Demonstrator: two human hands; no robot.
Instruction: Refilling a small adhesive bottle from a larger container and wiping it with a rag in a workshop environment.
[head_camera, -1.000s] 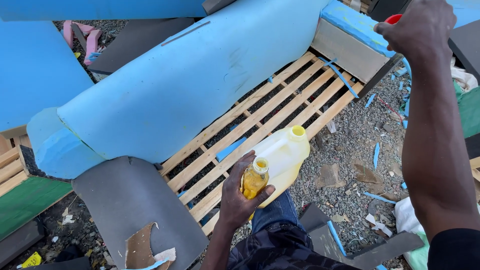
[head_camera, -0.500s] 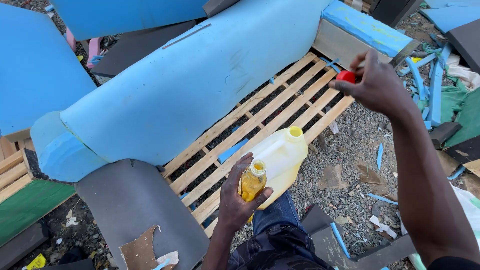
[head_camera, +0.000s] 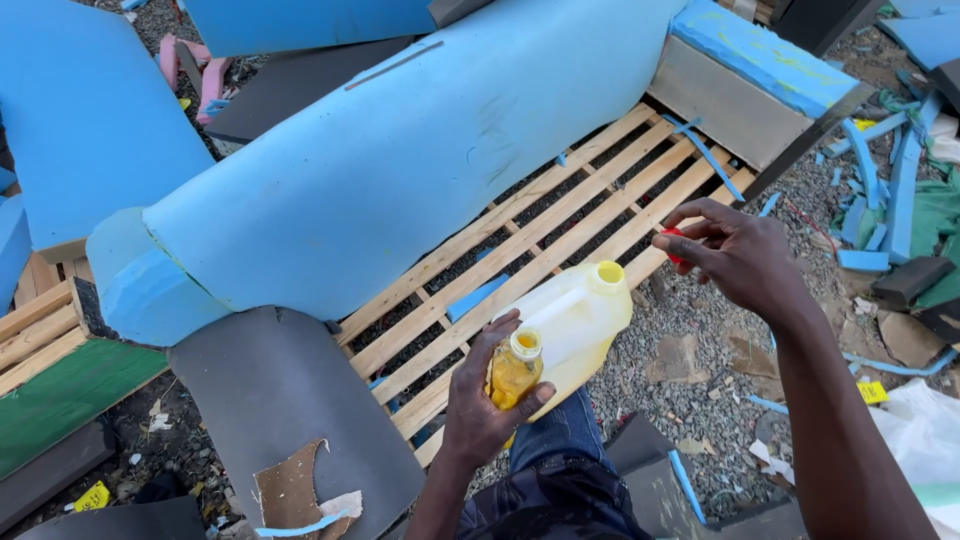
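Note:
My left hand grips a small clear bottle of yellow liquid, its mouth uncapped, held above my knee. Right behind it a pale yellow plastic jug lies tilted on the wooden slat frame, its yellow neck open and pointing up right. My right hand hovers just right of the jug's neck, pinching a small red cap between thumb and fingers.
A large blue foam slab leans across the slat frame. Grey foam sheet lies at lower left. Blue foam strips and cardboard scraps litter the gravel to the right. More blue foam stands at left.
My right hand has come down from the upper right with the red cap, now close to the jug's neck. The left hand keeps the small bottle in the same place.

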